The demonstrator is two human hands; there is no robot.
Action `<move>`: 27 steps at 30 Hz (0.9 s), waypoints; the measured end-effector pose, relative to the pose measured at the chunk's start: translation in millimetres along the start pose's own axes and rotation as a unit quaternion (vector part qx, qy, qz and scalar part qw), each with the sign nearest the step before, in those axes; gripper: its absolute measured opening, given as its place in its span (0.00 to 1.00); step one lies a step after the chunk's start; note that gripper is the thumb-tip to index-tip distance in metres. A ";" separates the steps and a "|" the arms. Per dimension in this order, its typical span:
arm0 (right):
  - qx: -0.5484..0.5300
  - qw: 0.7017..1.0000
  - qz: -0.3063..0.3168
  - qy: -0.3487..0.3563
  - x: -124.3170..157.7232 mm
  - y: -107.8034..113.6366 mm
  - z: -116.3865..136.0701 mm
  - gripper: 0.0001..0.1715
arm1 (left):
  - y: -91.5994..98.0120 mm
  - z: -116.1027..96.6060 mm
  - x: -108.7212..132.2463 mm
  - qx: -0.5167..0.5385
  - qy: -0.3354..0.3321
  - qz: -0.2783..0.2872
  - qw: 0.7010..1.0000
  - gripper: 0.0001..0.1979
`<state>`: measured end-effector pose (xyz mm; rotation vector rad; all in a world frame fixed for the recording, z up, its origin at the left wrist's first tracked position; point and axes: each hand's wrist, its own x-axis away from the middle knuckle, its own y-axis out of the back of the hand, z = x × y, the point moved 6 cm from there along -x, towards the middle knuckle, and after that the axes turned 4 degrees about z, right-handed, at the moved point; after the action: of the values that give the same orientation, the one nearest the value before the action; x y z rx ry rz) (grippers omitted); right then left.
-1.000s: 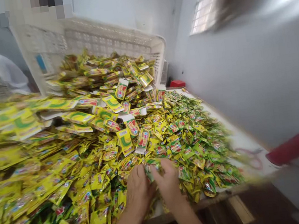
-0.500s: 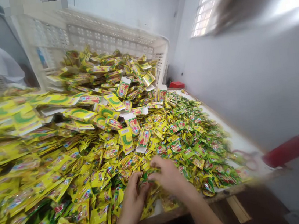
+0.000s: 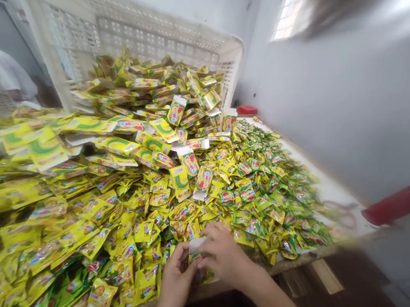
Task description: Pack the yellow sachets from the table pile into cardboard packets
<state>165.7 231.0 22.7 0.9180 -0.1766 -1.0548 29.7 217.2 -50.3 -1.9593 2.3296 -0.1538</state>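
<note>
Both hands are together near the front edge of the table. My left hand (image 3: 178,274) has its fingers closed around a small carton (image 3: 197,246), whose white flap faces up. My right hand (image 3: 225,258) is curled over the other side of the carton, its fingers at the flap. Most of the printed carton body is hidden by the fingers. Around the hands spread small yellow and green candy packets (image 3: 147,232) in a thick heap. Beyond them lie several yellow printed cartons (image 3: 181,183), some with white flaps standing out.
A white plastic crate (image 3: 138,30) lies tipped at the back, with cartons spilling from it. Blurred scissors (image 3: 345,215) and a dark red object (image 3: 405,204) are at the right edge. A wall stands on the right. A person in white (image 3: 9,74) is at far left.
A green-and-yellow packet showed between my fingers earlier; now a carton's white flap shows there. My hands have come slightly nearer the table edge, and the view has shifted a little.
</note>
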 end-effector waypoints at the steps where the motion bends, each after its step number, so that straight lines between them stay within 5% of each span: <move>1: -0.025 1.000 -0.011 -0.002 3.5 1.1 -1.9 0.10 | -0.6 2.5 1.2 -0.001 0.004 0.002 1.000 0.13; 4: -0.174 0.976 -0.098 -0.082 14.7 5.6 -19.4 0.11 | 3.3 10.5 6.8 -0.004 0.041 -0.029 0.999 0.17; 6: -0.317 0.920 -0.134 -0.186 23.9 -4.2 -37.2 0.13 | 9.3 13.0 11.5 -0.005 0.077 -0.066 0.995 0.18; 10: -0.499 0.809 -0.074 -0.302 33.3 -43.7 -48.1 0.13 | 9.9 5.5 14.7 0.023 0.136 -0.031 0.990 0.16; 15: -0.512 0.806 -0.040 -0.294 27.3 -55.2 -39.0 0.10 | 12.8 -14.7 6.4 -0.083 0.140 0.034 0.986 0.13; 22: -0.549 0.797 -0.094 -0.231 23.6 -44.2 -33.2 0.16 | 24.9 -21.4 5.0 -0.036 0.154 -0.036 0.987 0.17; 27: -0.560 0.784 -0.091 -0.254 24.4 -38.7 -33.1 0.14 | 33.0 -14.1 6.2 -0.107 0.075 -0.071 0.989 0.16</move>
<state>170.1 223.3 -33.1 -0.4587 0.1138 -1.3054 -5.5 217.0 -41.0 -2.2926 2.3844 -0.0655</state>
